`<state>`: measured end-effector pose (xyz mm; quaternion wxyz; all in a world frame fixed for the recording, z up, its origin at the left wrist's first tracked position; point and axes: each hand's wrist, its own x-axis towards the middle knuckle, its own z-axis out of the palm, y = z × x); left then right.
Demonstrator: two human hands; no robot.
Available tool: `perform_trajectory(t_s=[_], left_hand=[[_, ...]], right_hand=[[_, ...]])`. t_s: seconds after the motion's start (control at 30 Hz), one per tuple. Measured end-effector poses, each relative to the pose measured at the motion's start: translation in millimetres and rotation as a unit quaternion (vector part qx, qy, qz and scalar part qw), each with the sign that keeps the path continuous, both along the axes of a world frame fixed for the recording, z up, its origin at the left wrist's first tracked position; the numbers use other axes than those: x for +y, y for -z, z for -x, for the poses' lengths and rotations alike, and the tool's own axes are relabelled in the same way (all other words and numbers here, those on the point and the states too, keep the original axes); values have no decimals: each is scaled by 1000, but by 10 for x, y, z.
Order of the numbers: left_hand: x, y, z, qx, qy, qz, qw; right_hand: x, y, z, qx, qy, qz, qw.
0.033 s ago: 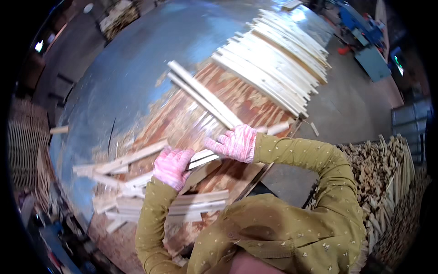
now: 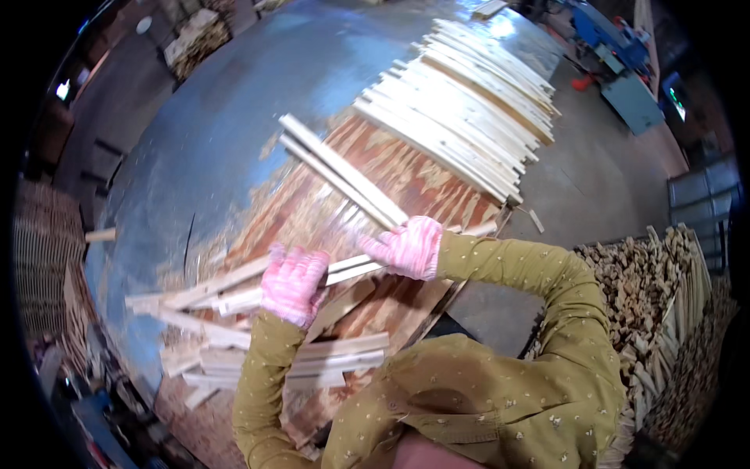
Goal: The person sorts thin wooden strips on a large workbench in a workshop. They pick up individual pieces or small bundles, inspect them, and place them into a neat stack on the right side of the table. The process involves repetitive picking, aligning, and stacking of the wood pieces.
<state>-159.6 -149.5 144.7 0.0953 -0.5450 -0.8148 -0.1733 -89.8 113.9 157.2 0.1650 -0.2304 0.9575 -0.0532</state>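
Observation:
Both my hands wear pink-and-white knit gloves. My left hand [image 2: 295, 286] is curled over a pair of narrow pale wooden strips [image 2: 353, 270], its upper fingers slightly blurred. Farther right, my right hand [image 2: 408, 247] closes on the same strips, which slant across between the hands. Just beyond the right hand, two long strips [image 2: 334, 162] lie side by side, pointing to the far left. Several loose strips [image 2: 344, 361] lie crossed and stacked around and below the left hand. The palms and strip parts under the gloves are hidden.
A row of pale strips [image 2: 449, 102] lies side by side on the far right of the worn, blue-grey and reddish table [image 2: 226, 117]. To the right is a heap of short wood pieces [image 2: 625, 289]. Stacked slats [image 2: 47, 250] stand at the left, and a blue machine [image 2: 605, 35] at the far right.
My left hand's fingers have lifted and spread a little, and the strips between my hands have turned slightly. The right hand has hardly moved. The whole view has shifted a little.

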Motion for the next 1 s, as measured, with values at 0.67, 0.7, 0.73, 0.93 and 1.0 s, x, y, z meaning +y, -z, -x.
perform_trajectory(t_s=[0.67, 0.7, 0.73, 0.93, 1.0], left_hand=[[158, 1116, 1334, -193, -848, 150, 471], [246, 1124, 1471, -225, -851, 155, 448], [337, 1147, 1561, -252, -858, 152, 421], [-170, 2001, 1469, -171, -954, 30, 243], [-371, 1977, 1210, -185, -955, -8, 232]], right_hand=[[5067, 1551, 860, 374, 288, -157, 867], [5195, 1649, 840, 310, 329, -217, 865], [5073, 1509, 840, 272, 347, -222, 870], [4034, 1291, 1183, 347, 214, -19, 913], [3064, 1121, 1317, 342, 111, 166, 918]])
